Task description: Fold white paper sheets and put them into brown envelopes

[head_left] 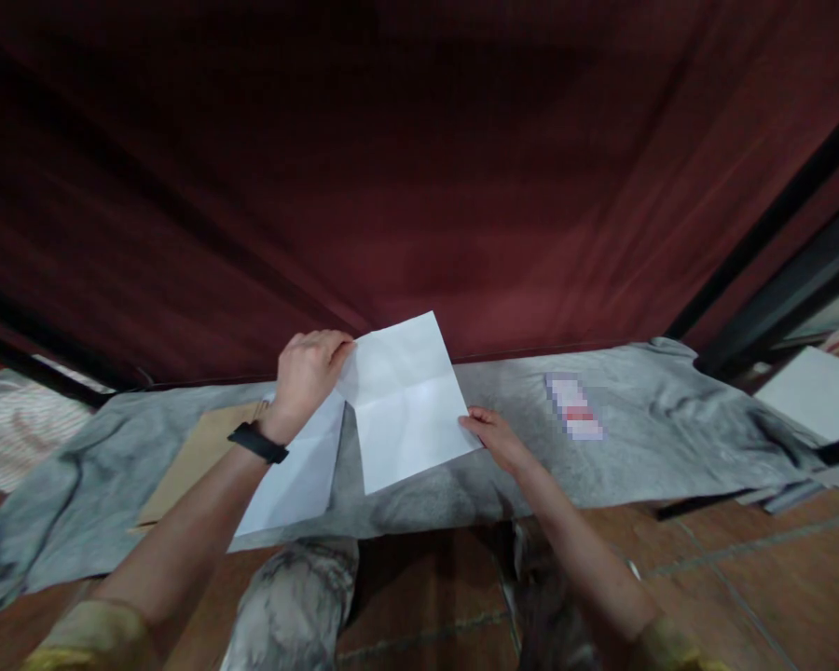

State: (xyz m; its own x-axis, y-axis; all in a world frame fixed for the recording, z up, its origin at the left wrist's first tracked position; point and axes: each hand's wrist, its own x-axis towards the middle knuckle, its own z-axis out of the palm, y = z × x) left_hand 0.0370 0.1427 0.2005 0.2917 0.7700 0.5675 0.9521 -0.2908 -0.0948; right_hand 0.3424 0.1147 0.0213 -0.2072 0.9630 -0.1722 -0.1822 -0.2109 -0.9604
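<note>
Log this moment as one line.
left hand: pinches creased sheet top corner | right hand: holds its right edge | on grey cloth: second white sheet, brown card

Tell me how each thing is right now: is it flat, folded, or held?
creased sheet: opened out, fold lines showing, held by both hands.
left hand: fingers pinching the sheet's top left corner.
right hand: fingers gripping the sheet's right edge.
second sheet: lying flat, partly under the left arm.
brown card: flat, partly covered by the second sheet.
grey cloth: spread out, wrinkled.
</note>
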